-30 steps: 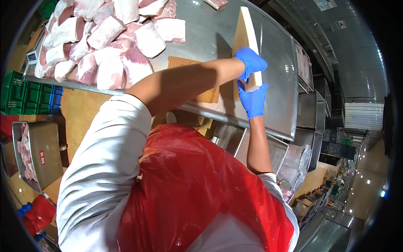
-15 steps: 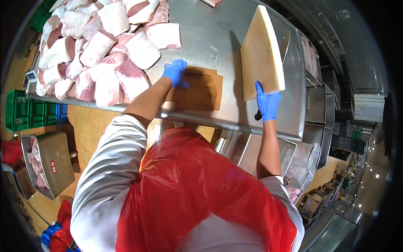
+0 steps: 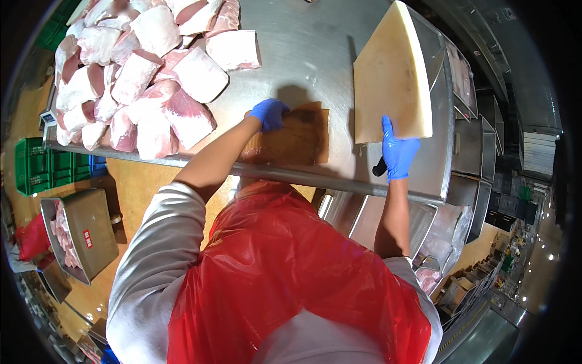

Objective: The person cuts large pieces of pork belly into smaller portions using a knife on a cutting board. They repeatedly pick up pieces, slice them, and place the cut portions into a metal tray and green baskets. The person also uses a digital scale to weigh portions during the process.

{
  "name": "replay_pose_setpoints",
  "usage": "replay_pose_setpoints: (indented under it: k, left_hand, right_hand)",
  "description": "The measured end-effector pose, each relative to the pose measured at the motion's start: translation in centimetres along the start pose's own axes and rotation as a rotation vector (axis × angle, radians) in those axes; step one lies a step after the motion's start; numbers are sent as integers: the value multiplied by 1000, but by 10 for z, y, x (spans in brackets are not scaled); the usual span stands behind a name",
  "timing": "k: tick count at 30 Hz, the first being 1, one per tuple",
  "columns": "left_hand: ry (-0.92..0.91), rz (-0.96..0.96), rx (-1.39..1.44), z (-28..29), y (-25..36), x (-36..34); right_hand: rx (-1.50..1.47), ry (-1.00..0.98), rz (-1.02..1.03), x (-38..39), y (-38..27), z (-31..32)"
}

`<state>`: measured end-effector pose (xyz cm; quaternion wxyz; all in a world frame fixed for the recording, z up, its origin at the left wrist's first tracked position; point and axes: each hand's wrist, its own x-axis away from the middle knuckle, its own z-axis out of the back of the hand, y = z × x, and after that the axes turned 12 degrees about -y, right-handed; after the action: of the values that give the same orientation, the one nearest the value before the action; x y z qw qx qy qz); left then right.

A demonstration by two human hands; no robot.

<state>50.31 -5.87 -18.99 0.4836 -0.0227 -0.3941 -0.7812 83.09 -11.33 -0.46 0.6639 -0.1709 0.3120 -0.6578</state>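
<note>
My left hand (image 3: 268, 114), in a blue glove, is closed at the upper left edge of a flat brown sheet (image 3: 303, 139), which looks like damp cardboard. The sheet lies near the front edge of the steel table (image 3: 309, 54). My right hand (image 3: 400, 150), also gloved in blue, grips the lower edge of a thick off-white cutting board (image 3: 391, 79). Its thumb lies on the board's broad face, and the board stands tilted up off the table. A short black handle-like piece (image 3: 379, 166) shows beside my right hand; what it belongs to is hidden.
Large pale pork pieces (image 3: 139, 79) are heaped on the table's left. Green crates (image 3: 51, 164) and a steel bin of meat (image 3: 88, 236) stand on the floor at left. Steel tubs (image 3: 470, 145) line the right side. A red sleeve or garment (image 3: 31, 236) shows far left.
My left hand has gone from fingers spread on the brown sheet to curled at its edge. My right hand still holds the board, which appears slightly farther right. The view has shifted a little.
</note>
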Motion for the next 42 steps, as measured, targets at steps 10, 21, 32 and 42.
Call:
replay_pose_setpoints:
  k: [10, 21, 32, 42]
  left_hand:
    - [371, 97, 1162, 89, 11, 169]
    - [983, 162, 1218, -67, 1, 148]
    - [811, 68, 1996, -57, 34, 94]
    - [1212, -370, 1374, -19, 11, 128]
  right_hand:
    - [33, -294, 113, -71, -41, 81]
    - [88, -996, 219, -135, -153, 50]
    - [84, -1228, 193, -82, -222, -12]
    - [10, -1180, 318, -46, -323, 32]
